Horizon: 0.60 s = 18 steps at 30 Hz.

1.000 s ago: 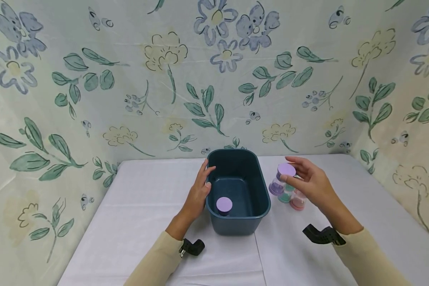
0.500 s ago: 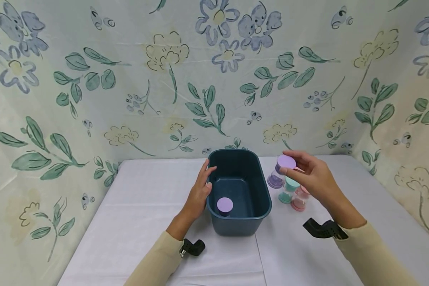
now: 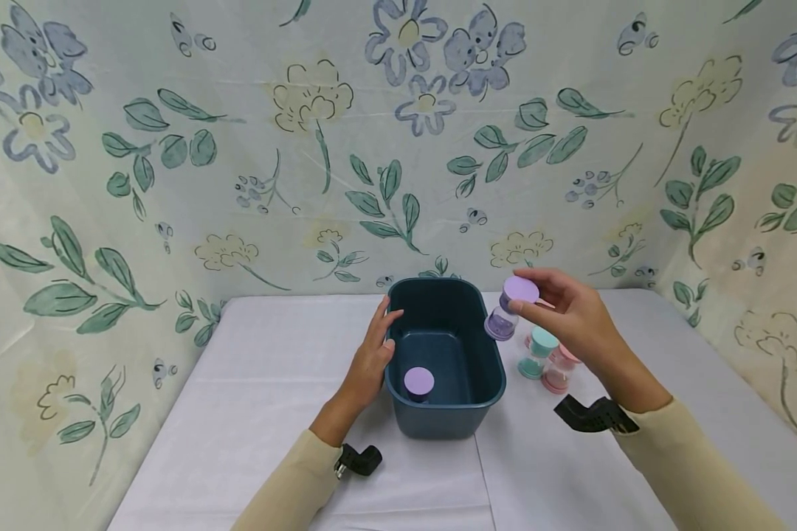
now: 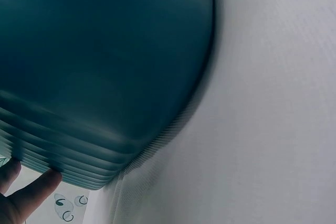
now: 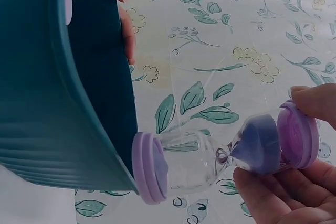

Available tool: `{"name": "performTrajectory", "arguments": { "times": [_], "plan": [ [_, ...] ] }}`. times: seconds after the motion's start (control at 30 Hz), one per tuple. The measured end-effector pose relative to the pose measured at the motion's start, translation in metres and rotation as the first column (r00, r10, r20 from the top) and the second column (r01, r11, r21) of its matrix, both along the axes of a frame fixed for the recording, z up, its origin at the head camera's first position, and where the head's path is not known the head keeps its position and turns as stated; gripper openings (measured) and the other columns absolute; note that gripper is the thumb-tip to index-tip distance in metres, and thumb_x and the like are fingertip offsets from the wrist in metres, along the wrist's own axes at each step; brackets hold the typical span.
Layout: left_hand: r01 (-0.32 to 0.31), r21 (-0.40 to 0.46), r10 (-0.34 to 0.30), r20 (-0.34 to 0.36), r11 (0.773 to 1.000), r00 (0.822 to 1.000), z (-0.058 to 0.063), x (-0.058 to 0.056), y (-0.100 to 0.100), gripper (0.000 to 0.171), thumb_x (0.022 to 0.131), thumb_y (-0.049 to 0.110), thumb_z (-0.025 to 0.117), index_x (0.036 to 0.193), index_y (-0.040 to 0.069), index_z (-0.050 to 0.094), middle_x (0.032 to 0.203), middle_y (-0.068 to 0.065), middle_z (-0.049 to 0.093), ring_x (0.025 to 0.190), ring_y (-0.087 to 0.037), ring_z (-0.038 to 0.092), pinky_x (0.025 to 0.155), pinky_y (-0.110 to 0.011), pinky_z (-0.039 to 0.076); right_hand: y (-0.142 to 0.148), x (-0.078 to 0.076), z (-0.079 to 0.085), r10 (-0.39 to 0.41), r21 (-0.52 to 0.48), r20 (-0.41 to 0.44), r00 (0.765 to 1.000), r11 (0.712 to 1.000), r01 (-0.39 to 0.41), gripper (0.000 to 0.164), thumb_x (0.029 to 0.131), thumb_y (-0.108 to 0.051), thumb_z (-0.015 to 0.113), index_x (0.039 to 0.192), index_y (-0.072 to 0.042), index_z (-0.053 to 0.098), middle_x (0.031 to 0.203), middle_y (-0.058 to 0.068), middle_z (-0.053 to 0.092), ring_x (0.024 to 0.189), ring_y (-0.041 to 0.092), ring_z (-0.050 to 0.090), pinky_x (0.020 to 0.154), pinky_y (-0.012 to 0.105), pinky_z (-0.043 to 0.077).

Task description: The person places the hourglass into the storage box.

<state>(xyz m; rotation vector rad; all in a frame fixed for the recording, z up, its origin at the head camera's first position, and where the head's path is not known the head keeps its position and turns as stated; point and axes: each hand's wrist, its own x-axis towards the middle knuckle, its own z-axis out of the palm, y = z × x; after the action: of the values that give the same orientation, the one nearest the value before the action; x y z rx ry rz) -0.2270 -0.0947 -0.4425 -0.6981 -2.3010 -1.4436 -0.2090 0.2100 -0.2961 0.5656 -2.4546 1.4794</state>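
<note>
In the head view my right hand [image 3: 574, 313] pinches a purple hourglass [image 3: 502, 323] by its lilac top end, tilted, at the right rim of a dark teal bin [image 3: 446, 406]. The right wrist view shows its clear glass and purple sand [image 5: 257, 144], with the thumb and fingers round one end cap and the other cap overlapping the bin's rim. My left hand [image 3: 370, 354] rests on the bin's left side with fingers extended, its fingertips [image 4: 50, 179] against the ribbed outer wall. Inside the bin, near the front, stands an object with a lilac round top [image 3: 419, 382].
Right of the bin, on the white-covered table [image 3: 292, 346], stand a teal hourglass [image 3: 538, 354] and a pink hourglass [image 3: 558, 370]. More pink shows behind them, partly hidden by the right hand. A floral cloth [image 3: 398, 147] hangs behind the table.
My right hand has lifted the purple hourglass up and leftward, away from the teal and pink ones, to the bin's right rim. The left hand stays in place on the bin.
</note>
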Motion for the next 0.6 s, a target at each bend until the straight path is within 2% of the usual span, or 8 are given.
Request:
{"name": "performTrajectory", "arguments": {
  "times": [0.27,0.4,0.6],
  "plan": [
    [0.002,0.004,-0.002,-0.001,1.0,1.0,0.0,0.001,0.0,0.058,0.101,0.046,0.024,0.15,0.015,0.032,0.163,0.0,0.005,0.147,-0.018,0.009,0.109,-0.065,0.018,-0.011,-0.002,0.003,0.077,-0.05,-0.041,0.996,0.996,-0.079,0.049,0.086,-0.016,0.072,0.131,-0.008,0.056,0.126,0.01,0.059,0.108,0.013,0.061,0.084,0.02,0.051],
    [0.005,0.007,-0.005,0.002,1.0,1.0,0.001,0.001,0.0,0.057,0.101,0.045,0.024,0.15,0.018,0.031,0.163,0.001,0.004,0.147,-0.018,0.008,0.109,-0.065,0.018,-0.017,-0.004,0.004,0.101,-0.062,-0.039,0.994,0.993,-0.103,0.049,0.086,-0.015,0.072,0.132,-0.007,0.055,0.126,0.011,0.059,0.109,0.016,0.061,0.084,0.021,0.051],
    [0.002,0.007,-0.002,0.002,1.0,1.0,0.002,0.002,0.001,0.05,0.1,0.028,0.028,0.15,0.022,0.031,0.163,0.002,0.004,0.147,-0.017,0.008,0.109,-0.065,0.018,-0.026,-0.006,0.005,0.115,-0.066,-0.008,0.993,0.991,-0.116,0.052,0.086,-0.018,0.073,0.133,-0.007,0.054,0.129,0.009,0.058,0.113,0.02,0.06,0.085,0.023,0.051]
  ]
}}
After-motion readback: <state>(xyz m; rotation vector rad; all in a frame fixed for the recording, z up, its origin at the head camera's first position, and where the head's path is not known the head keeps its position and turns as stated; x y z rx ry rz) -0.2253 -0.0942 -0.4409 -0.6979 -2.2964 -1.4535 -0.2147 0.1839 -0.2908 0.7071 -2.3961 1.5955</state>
